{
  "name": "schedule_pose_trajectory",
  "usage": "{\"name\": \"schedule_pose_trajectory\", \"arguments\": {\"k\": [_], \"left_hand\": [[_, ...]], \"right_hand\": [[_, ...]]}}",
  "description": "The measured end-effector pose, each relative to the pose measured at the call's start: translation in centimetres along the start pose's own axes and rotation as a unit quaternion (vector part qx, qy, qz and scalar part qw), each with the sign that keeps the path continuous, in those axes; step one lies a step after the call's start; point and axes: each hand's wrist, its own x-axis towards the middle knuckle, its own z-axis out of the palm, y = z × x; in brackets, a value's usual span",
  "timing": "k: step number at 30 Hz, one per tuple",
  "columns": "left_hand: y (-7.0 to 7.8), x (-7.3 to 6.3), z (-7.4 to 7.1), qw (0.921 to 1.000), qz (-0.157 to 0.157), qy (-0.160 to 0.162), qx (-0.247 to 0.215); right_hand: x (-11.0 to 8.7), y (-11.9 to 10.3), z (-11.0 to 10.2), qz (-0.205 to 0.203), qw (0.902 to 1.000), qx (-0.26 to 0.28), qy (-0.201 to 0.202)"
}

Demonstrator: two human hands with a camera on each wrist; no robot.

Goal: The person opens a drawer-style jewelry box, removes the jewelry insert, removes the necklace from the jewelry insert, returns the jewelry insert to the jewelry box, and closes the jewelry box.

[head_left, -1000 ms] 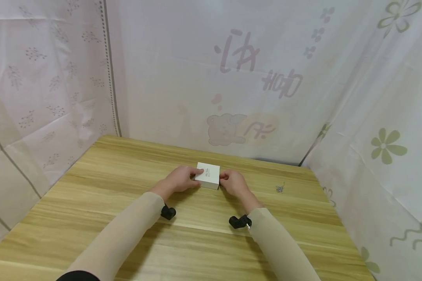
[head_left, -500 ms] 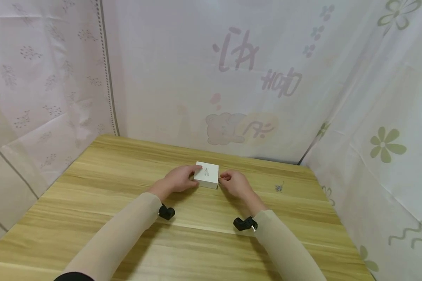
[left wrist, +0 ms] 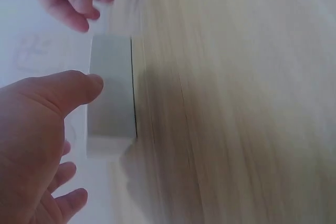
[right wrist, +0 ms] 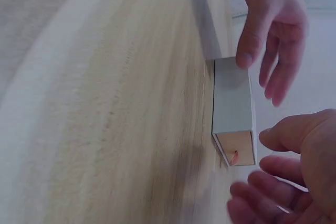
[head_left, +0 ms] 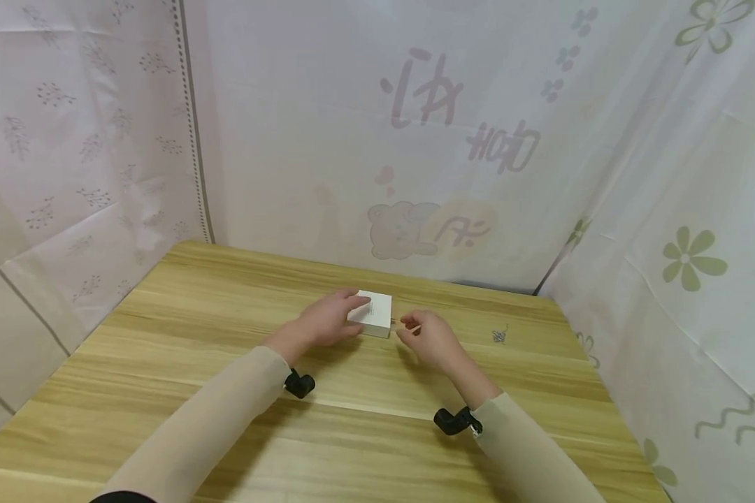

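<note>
A small white drawer-style box (head_left: 377, 307) with faint print on its lid sits flat on the wooden table. My left hand (head_left: 327, 318) is at its left end, with loosely spread fingers over the top and the thumb against the near side, as the left wrist view shows on the box wall (left wrist: 111, 98). To the right of the box, my right hand (head_left: 433, 341) hovers apart from it, fingers loosely bent around nothing. In the right wrist view, a small reddish ribbon tab (right wrist: 234, 157) pokes out of the box's tan end.
A small tangled silver chain (head_left: 499, 336) lies on the table (head_left: 365, 440) to the right of my right hand. Patterned curtains (head_left: 302, 140) hang behind the table and along both sides.
My right hand has drawn back from the box's right end, its fingers parting. The left hand has shifted slightly right over the box and loosened its fingers. The box stays about where it was.
</note>
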Motion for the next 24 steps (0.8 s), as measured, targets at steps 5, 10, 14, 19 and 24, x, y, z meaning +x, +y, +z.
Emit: {"name": "schedule_pose_trajectory", "arguments": {"k": [5,10,14,19,24], "left_hand": [[1.0,0.3,0.5,0.9982,0.053,0.000,0.028],[1.3,0.6,1.1,0.9978,0.050,-0.004,0.042],[1.2,1.0,1.3,0.9991,0.028,-0.003,0.032],[1.1,1.8,0.8,0.9999,0.005,-0.002,0.014],[0.6,2.9,0.2,0.9998,-0.017,-0.009,0.001]], "right_hand": [[-1.4,-0.4,-0.5,-0.022,0.9988,-0.044,0.007],[-2.2,-0.6,-0.7,-0.015,0.9987,-0.048,-0.006],[-2.3,-0.6,-0.7,-0.020,0.9984,-0.052,-0.010],[-2.5,-0.4,-0.7,-0.023,0.9983,-0.054,-0.006],[-2.8,-0.1,-0.6,-0.021,0.9986,-0.049,-0.002]]}}
